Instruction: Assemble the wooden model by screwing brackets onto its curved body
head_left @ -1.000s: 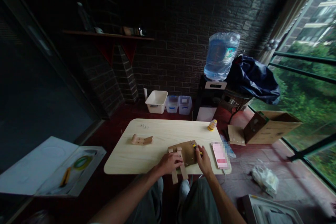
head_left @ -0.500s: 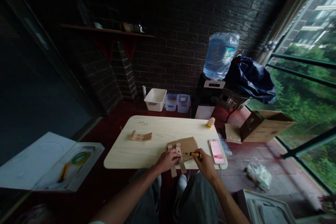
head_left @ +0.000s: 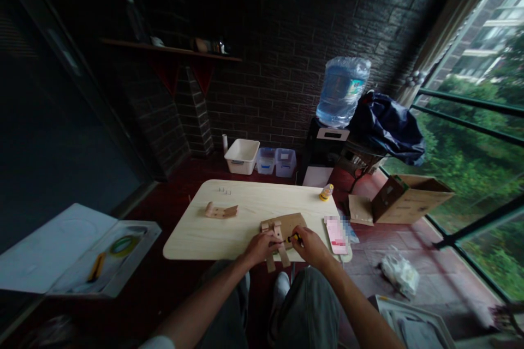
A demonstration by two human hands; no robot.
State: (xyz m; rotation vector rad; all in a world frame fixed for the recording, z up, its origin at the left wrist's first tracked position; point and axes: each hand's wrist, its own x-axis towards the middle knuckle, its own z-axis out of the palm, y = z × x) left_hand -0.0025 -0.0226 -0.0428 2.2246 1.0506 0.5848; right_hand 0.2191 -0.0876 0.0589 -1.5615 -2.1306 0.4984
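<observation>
Here, the screwdriver (head_left: 293, 238) — yellow and black — points at tan strips (head_left: 278, 231).

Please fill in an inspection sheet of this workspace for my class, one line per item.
Surface: pale wood-grain table, rounded corners.
Job's things: yellow-and-black screwdriver; wooden strips by a brown panel, overhanging the near edge.
Clutter: separate wooden piece, tiny parts too small to identify, yellow-based bottle, pink item partly pixelated.
Hands: left on the strips; right gripping the screwdriver, tip near the left fingers.
Cables: thin pale cable by the pink item, faint.
Surroundings: water dispenser, three plastic bins, cardboard box, open white case.
</observation>
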